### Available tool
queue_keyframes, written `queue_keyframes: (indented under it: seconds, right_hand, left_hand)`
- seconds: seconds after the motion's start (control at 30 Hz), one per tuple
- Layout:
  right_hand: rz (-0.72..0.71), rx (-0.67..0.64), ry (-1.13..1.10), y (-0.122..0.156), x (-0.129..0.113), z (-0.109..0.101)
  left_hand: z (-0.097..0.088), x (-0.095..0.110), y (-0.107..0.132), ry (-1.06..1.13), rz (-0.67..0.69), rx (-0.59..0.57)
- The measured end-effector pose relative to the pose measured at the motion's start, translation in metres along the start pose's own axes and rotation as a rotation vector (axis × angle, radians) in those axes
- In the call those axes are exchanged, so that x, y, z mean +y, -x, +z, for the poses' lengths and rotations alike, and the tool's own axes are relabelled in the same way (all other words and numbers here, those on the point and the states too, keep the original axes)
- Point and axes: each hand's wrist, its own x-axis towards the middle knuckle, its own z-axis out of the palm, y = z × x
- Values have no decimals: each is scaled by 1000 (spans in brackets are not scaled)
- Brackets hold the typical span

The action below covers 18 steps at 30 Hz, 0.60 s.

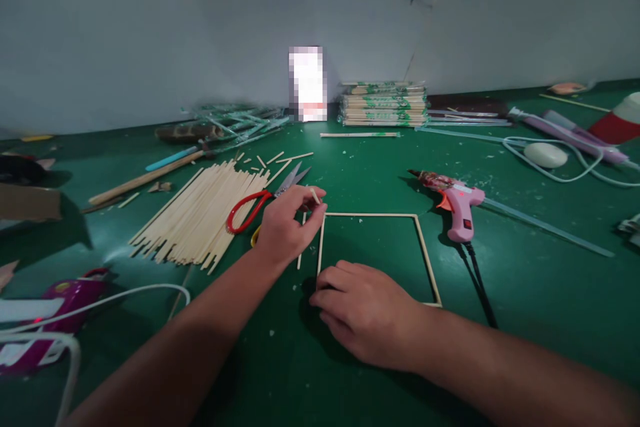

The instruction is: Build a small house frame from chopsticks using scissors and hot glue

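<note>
A square frame of thin wooden sticks (370, 215) lies flat on the green table. My right hand (373, 317) rests over its near left corner, fingers curled down onto the sticks there and hiding that corner. Above the far left corner, my left hand (290, 221) pinches a short wooden stick piece (315, 196) between thumb and fingertips. Scissors with red handles (245, 205) lie just beyond that hand, blades pointing away. A loose stick (300, 257) is beneath the left hand. To the frame's right, a pink glue gun (460, 203) lies on its side with a clear glue stick in its back.
Many wooden sticks (193, 220) are spread at left. A purple glue gun (75, 300) with white cable lies near left. Wrapped chopstick packs (384, 105) are stacked by the wall beside a bright blurred rectangle (307, 83). A white oval object (546, 155) sits right, among cables.
</note>
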Motion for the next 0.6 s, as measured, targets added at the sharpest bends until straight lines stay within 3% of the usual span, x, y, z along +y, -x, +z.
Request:
queue_keyframes:
  seconds: [0.2, 0.33, 0.43, 0.5, 0.6]
  right_hand:
    - [21, 59, -87, 0, 1, -4]
    - [101, 322, -154, -9, 7, -37]
    - [150, 468, -9, -24, 17, -67]
    - [87, 472, 161, -37, 26, -80]
    - [-11, 453, 308, -54, 39, -82]
  left_hand:
    - [3, -3, -2, 9, -9, 6]
    - [4, -6, -1, 40, -7, -23]
    - [3, -7, -2, 36, 3, -47]
    - [1, -6, -2, 3, -9, -69]
    - [-1, -6, -2, -50, -28, -106]
